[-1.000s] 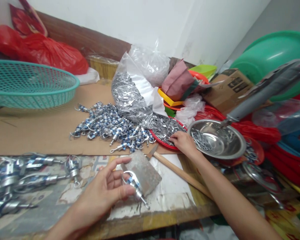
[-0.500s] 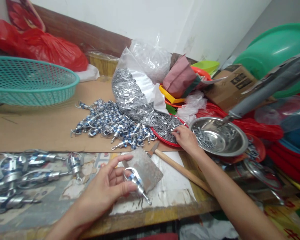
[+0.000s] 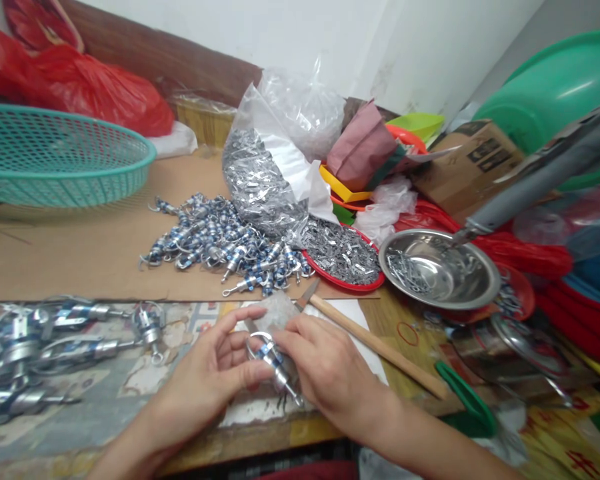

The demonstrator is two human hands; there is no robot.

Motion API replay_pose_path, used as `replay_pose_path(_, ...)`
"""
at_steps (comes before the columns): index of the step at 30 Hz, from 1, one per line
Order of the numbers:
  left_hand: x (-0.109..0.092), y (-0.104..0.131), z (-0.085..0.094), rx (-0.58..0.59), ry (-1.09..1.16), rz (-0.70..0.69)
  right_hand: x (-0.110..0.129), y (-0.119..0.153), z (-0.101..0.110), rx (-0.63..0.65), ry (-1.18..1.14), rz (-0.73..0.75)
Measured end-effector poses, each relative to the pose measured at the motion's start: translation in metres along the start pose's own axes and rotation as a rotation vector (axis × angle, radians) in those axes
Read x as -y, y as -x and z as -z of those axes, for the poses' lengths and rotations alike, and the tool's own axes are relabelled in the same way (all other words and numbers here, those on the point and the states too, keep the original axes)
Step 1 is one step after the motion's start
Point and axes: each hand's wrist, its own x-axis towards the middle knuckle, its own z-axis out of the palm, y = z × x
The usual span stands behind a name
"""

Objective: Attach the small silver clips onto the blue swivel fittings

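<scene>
My left hand (image 3: 220, 363) holds a silver and blue metal part (image 3: 276, 367) between thumb and fingers, its ringed tip pointing down and right. Against the upper end of that part, my right hand (image 3: 325, 357) is closed in a pinch; whatever its fingertips hold is too small to make out. Beneath both hands lies a grey metal block (image 3: 276, 310), mostly hidden. Small metal clips fill a red tray (image 3: 347, 257) beyond the right hand. A heap of similar blue and silver parts (image 3: 220, 243) lies on the cardboard.
A wooden-handled tool (image 3: 375, 340) lies right of the block. Behind it is a steel bowl (image 3: 437, 270) with metal pieces. More finished-looking parts (image 3: 23, 347) lie at left, below a turquoise basket (image 3: 65, 190). A clear bag of clips (image 3: 260, 183) leans behind the heap.
My right hand has moved from the red tray down and left to the part in my left hand. My left hand keeps its hold, and the view has shifted slightly.
</scene>
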Motion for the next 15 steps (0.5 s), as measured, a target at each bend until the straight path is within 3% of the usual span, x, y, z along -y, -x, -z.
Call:
replay_pose_path(5, 0.001, -0.001, 0.001, 0.013, 0.001, -0.012, 0.002, -0.003, 0.003, 0.046, 0.159, 0.016)
replay_pose_path(12, -0.003, 0.001, -0.002, -0.001, -0.012, -0.014, 0.019, -0.002, 0.014, 0.236, 0.184, -0.009)
replay_pose_path(15, -0.002, 0.001, -0.001, -0.010, -0.010, -0.018, 0.020, 0.005, 0.014, 0.207, 0.218, 0.051)
